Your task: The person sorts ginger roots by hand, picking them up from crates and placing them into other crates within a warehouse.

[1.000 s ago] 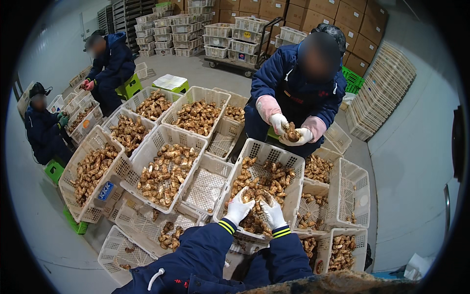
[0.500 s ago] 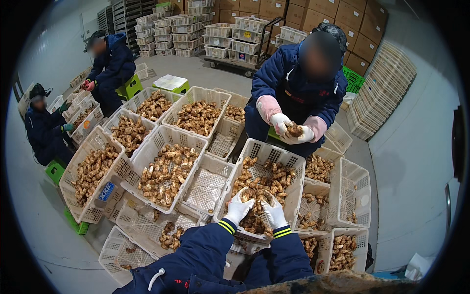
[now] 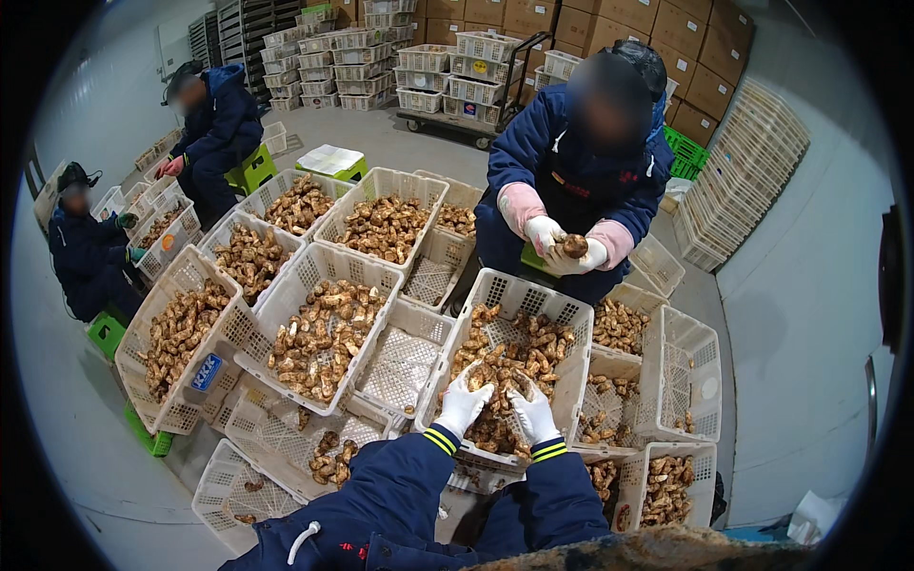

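Note:
Both my hands, in white gloves, are over the near part of a white plastic crate (image 3: pixel 574 366) that holds a heap of brown, stubby mushrooms (image 3: pixel 511 360). A pale-stemmed mushroom (image 3: pixel 483 375) is in the fingers of my left hand (image 3: pixel 463 402). Close beside it, my right hand (image 3: pixel 534 413) has its fingers curled round another mushroom (image 3: pixel 519 388), partly hidden by the glove. Across the crate a co-worker (image 3: pixel 583 162) in a dark blue jacket holds a round-capped mushroom (image 3: pixel 574 246) in white-gloved hands.
More mushroom-filled crates (image 3: pixel 320 255) stand to the left, beside a nearly bare crate (image 3: pixel 400 365). Others (image 3: pixel 712 400) flank my right. Two people sit at far left. Behind are stacked crates, a trolley (image 3: pixel 447 124) and cardboard boxes (image 3: pixel 628 19); nested crates (image 3: pixel 747 176) lean at the right wall.
My hands have hardly moved. The co-worker's mushroom has been turned, so its round cap now shows, and the co-worker's head has shifted slightly. At far left a person's hands have moved a little.

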Motion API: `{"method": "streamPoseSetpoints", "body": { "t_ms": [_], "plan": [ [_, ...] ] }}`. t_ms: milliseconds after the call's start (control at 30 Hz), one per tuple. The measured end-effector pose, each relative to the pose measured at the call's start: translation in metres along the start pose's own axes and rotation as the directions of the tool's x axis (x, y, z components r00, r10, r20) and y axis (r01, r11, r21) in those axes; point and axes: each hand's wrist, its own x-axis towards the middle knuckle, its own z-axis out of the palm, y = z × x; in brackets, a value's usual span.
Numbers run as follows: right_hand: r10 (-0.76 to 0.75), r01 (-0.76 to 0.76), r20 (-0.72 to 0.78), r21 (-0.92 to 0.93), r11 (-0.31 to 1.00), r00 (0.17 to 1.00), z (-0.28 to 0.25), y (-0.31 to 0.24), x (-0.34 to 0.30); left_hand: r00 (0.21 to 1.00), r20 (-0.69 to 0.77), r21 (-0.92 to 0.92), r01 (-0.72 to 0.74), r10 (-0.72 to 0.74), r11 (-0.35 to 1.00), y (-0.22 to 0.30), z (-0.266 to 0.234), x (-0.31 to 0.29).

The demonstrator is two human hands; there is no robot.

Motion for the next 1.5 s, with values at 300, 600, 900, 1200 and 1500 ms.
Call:
{"method": "streamPoseSetpoints", "body": {
  "t_ms": [300,600,900,1200,1500],
  "plan": [
    [0.042,-0.041,-0.005,0.088,0.995,0.999,-0.003,0.017,0.006,0.999,-0.008,-0.273,0.044,-0.048,0.961,-0.016,0.001,0.008],
    [0.062,-0.136,0.148,0.567,0.812,0.987,-0.017,0.019,0.005,0.976,0.007,-0.321,0.206,-0.216,0.924,-0.027,-0.001,0.011],
    [0.207,-0.284,0.196,0.715,0.639,0.958,-0.012,0.022,0.006,0.992,-0.001,-0.226,0.121,-0.124,0.967,-0.035,-0.003,0.011],
    [0.035,-0.065,0.072,0.468,0.881,0.997,-0.001,-0.012,-0.005,0.983,0.176,-0.259,0.096,-0.050,0.961,-0.074,-0.013,0.019],
    [0.091,-0.237,0.231,0.745,0.624,0.969,-0.006,0.003,-0.001,0.943,0.192,-0.124,-0.250,0.271,0.960,-0.098,-0.013,0.027]
  ]
}}
